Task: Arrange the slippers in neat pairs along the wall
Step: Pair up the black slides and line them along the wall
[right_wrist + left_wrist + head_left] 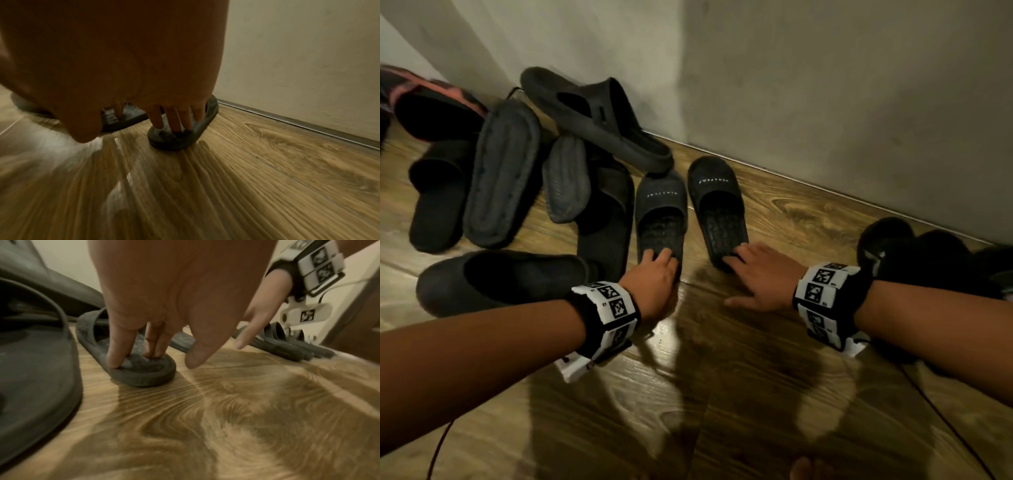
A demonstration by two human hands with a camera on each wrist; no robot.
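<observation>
Two matching black slippers with white lettering on their straps lie side by side, toes toward the wall (825, 102). My left hand (655, 265) presses straight fingers (120, 344) onto the heel of the left slipper (661, 219) (148, 374), thumb free. My right hand (751, 270) rests straight fingers (174, 121) on the heel of the right slipper (717, 209) (170, 141), thumb off to the side. A hand-wide gap of floor separates the two slippers. Neither hand grips anything.
A jumbled pile of several dark slippers lies to the left: two soles-up (501, 171), one leaning on the wall (599, 113), a red-trimmed one (431, 99), one near my left forearm (500, 277). Dark fluffy slippers (928, 253) sit at the right. A thin cable (948, 431) crosses the wood floor.
</observation>
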